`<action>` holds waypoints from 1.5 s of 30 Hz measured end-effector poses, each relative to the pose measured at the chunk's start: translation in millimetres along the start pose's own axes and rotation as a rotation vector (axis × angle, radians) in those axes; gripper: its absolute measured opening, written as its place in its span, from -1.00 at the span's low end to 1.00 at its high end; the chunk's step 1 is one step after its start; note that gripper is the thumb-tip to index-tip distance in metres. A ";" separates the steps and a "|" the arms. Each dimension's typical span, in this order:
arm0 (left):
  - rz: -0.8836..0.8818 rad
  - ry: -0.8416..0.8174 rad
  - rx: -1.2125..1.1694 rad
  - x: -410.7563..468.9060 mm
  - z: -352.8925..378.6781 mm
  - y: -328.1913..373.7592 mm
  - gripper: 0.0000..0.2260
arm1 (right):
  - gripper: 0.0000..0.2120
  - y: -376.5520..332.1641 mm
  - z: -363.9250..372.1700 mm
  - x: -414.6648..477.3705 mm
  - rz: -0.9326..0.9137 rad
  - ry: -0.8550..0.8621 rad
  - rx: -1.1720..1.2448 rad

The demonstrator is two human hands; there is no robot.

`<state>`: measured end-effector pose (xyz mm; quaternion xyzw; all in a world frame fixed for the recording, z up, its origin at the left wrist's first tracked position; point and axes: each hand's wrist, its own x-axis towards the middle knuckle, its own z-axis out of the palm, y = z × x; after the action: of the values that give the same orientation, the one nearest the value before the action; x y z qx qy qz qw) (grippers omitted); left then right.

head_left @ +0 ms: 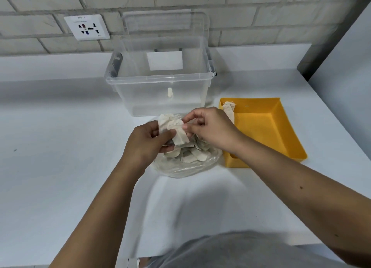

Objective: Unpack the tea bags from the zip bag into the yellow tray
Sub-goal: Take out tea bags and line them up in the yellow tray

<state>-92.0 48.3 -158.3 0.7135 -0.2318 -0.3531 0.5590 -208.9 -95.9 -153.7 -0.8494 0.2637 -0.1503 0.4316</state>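
Note:
A clear zip bag [186,167] lies on the white table in front of me, with several pale tea bags [192,155] inside. Above its mouth, my left hand [148,141] grips a clump of tea bags [176,130]. My right hand [208,129] pinches the same clump from the right side. The yellow tray [267,127] sits just right of the bag. A few tea bags [228,109] lie in the tray's near-left corner, partly hidden behind my right hand.
A clear plastic storage box [160,81] stands behind the bag, its lid leaning on the brick wall. A wall socket [86,27] is at the upper left. The table's front edge runs near my body.

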 end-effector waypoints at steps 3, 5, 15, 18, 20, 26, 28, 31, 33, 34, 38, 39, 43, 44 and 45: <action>0.019 0.103 0.053 4.6 -7.9 -4.1 -0.91 | -0.94 15.1 14.9 -5.2 -0.145 -0.002 -0.482; 0.033 0.137 0.068 7.9 -9.3 -4.8 -0.92 | -0.95 27.9 30.6 -7.2 -0.307 0.043 -0.979; 0.056 0.174 0.113 15.3 -8.4 -4.1 -0.91 | -0.90 22.5 35.2 -7.3 -0.254 0.035 -1.038; 0.059 0.198 0.070 15.2 -9.2 1.2 -0.91 | -0.85 16.6 11.6 -19.5 -0.146 -0.004 -0.545; 0.081 0.210 0.038 15.0 -7.7 7.4 -0.90 | -0.89 14.0 -5.1 -28.8 -0.040 -0.012 -0.155; 0.162 0.132 0.052 19.0 16.7 36.0 -0.87 | -0.93 30.6 -50.1 -42.6 0.223 -0.048 0.444; 0.193 0.098 0.081 21.6 30.1 43.1 -0.87 | -0.88 37.4 -66.3 -44.4 0.268 0.022 0.507; 0.211 0.041 0.114 24.7 47.5 48.7 -0.88 | -0.87 53.3 -92.5 -44.3 0.305 0.146 0.478; 0.214 0.018 0.134 27.7 57.1 49.4 -0.88 | -0.86 68.6 -105.7 -41.9 0.327 0.203 0.361; 0.216 0.012 0.141 28.8 60.4 48.8 -0.88 | -0.86 76.8 -108.7 -39.7 0.342 0.207 0.285; 0.222 -0.027 0.187 35.7 73.2 48.1 -0.85 | -0.89 101.3 -101.2 -27.4 0.398 0.121 0.111; 0.220 -0.032 0.201 37.3 74.6 48.0 -0.85 | -0.89 104.3 -95.7 -23.6 0.412 0.092 0.107; 0.218 -0.003 0.324 45.4 78.7 46.0 -0.78 | -0.85 112.7 -75.6 -4.8 0.469 0.020 0.083; 0.216 0.004 0.347 45.6 79.2 45.0 -0.76 | -0.83 114.0 -72.1 -0.9 0.483 0.015 0.066; 0.212 0.004 0.355 45.5 79.5 44.2 -0.76 | -0.81 115.8 -69.3 2.8 0.497 0.018 0.055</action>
<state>-120.6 -47.0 -137.0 0.7730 -0.3632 -0.2446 0.4590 -277.0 -199.4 -207.3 -0.7450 0.4641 -0.0544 0.4760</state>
